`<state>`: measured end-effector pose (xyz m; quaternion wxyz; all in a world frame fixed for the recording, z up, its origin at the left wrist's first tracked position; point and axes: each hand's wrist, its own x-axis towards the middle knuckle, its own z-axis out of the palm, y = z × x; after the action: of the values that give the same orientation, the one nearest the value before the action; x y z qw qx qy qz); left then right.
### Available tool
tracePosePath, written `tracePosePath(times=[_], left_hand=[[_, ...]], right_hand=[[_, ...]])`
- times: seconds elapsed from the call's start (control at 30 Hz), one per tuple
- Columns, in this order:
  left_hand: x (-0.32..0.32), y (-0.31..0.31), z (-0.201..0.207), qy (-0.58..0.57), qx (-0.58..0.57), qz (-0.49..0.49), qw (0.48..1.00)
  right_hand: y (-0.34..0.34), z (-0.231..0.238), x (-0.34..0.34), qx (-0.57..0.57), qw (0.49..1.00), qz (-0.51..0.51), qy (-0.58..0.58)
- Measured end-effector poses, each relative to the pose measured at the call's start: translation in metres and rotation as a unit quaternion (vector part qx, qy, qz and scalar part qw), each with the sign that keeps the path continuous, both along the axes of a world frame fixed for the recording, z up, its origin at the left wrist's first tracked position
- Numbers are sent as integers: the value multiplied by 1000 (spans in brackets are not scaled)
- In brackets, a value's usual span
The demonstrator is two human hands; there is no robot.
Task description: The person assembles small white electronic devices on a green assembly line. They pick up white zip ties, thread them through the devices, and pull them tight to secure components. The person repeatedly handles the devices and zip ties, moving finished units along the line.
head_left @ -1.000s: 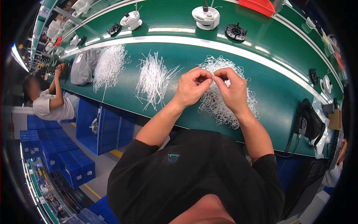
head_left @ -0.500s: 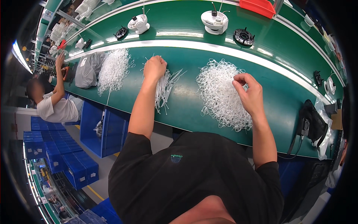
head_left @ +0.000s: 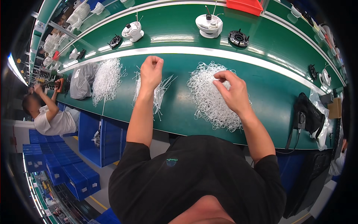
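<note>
White loops pile (head_left: 209,98) lies under right hand (head_left: 233,93) fingertips.

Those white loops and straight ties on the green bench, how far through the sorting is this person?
Looks partway. Done: a fan of straight white ties lies under the left hand, and a further white pile sits beside a grey bag. In hand: the left hand is closed in a fist above the ties, while the right hand picks at the tangled loop heap. Left: that heap is large.
</note>
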<state>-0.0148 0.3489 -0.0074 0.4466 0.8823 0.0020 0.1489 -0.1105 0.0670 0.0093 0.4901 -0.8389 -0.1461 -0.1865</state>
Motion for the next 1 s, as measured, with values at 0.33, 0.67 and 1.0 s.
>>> tracePosePath(times=[0.33,0.67,1.0], left_hand=[[-53,-65,14,103,-480,-269,828],[-72,-85,-4,127,-478,-257,830],[-66,-81,-1,89,-497,-230,832]], right_hand=[[43,-2,9,144,981,106,71],[39,2,7,200,980,-7,10],[39,-1,8,69,995,5,-69]])
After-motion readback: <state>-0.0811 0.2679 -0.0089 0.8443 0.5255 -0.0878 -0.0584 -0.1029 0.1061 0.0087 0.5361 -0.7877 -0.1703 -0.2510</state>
